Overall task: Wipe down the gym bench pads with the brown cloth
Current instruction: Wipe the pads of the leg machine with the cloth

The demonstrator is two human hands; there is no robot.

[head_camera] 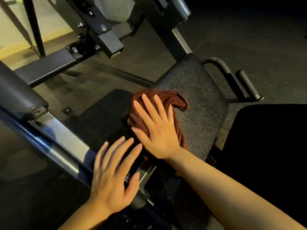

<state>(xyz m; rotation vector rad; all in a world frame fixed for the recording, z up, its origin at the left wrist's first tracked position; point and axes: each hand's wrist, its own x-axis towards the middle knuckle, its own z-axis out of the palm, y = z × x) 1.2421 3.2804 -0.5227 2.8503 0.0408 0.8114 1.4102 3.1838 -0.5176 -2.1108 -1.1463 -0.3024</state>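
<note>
A crumpled brown cloth (172,102) lies on the left edge of a black textured seat pad (201,103). My right hand (154,128) presses flat on the cloth with straight, spread fingers. Lower left of it, my left hand (113,173) is open with its fingers spread over the bench frame, the fingertips near the cloth's lower end; whether they touch anything I cannot tell. A second dark pad (103,112) sits left of the cloth, lower and in shadow.
A padded roller (16,95) and a shiny steel bar (54,146) run along the left. Black frame beams and bolts (93,39) stand beyond. Two foam-covered handles (247,85) stick out right of the seat. Dark rubber floor surrounds the machine.
</note>
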